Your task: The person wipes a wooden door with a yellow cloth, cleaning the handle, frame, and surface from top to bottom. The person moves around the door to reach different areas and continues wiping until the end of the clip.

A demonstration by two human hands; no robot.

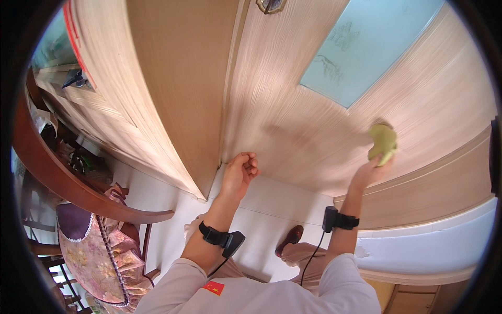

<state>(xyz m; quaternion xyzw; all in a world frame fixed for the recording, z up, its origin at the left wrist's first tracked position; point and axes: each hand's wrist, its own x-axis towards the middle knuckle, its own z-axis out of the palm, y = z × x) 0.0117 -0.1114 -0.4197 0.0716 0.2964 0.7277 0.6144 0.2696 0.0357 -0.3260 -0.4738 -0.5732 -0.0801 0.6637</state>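
Note:
My right hand (377, 171) grips a yellow-green cloth (382, 142) against or just off the lower part of a light wood-grain door (274, 98). Both hand and cloth are slightly blurred. To the left, my left hand (240, 172) is raised near the door's lower corner, its fingers loosely curled and nothing seen in it. A pale blue glass panel (364, 51) with faint etched drawings is set in the door above the cloth. At the top edge shows part of a metal door fitting (270, 5).
A wooden door frame (184, 78) stands left of the door. At lower left is a dark wooden chair (98, 196) with a ruffled floral cushion (86, 255). A white wall (423, 251) curves along the right. Pale tiles (266, 231) cover the floor.

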